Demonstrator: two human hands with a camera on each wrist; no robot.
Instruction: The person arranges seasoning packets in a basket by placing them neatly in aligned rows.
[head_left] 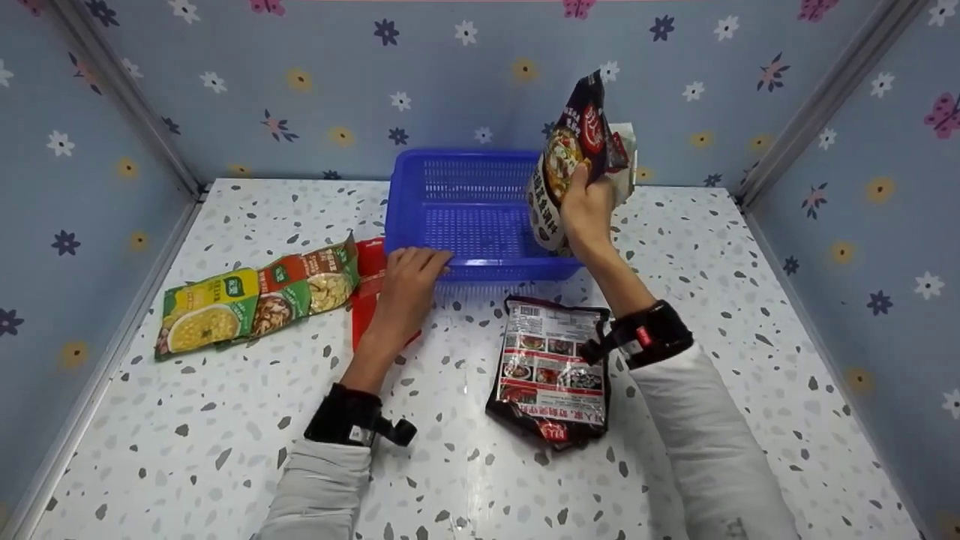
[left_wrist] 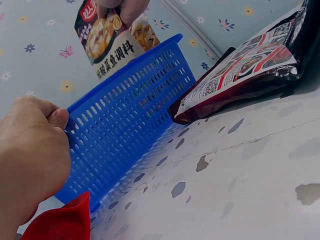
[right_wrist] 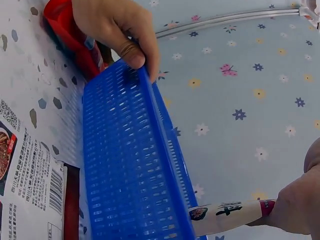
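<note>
Plainly, the speckled worktop [head_left: 442,465] carries nearly everything. At the middle of its far edge stands the blue basket [head_left: 510,270], upright, its mesh floor bare at the left end.

Just off the basket's near rim, right of the worktop's middle, lies a dark pouch [head_left: 551,367], printed back up, touched by neither hand.

Above the basket's right end, a black-and-white packet [head_left: 562,157] stands on a slant, lower end dipping behind the near rim; cannot tell if it meets the floor. A pale-edged packet [head_left: 625,136] shows behind it.

Toward the worktop's left edge, overlapping in a row: a yellow packet [head_left: 204,319], a red-and-green packet [head_left: 281,292], a brown-and-green packet [head_left: 328,276]. Beside the basket's near left corner, a red packet [head_left: 367,296], partly under the left forearm.

Left hand [head_left: 409,281]: pinching the rim by that corner. Right hand [head_left: 589,210]: grasping the two upright packets.

Judgement: step in hand looks like placing or lifting packets at the basket, direction unclear. If placing, the next move calls for lowering them fully, then loosening the right fingers while the left steadies the rim.
</note>
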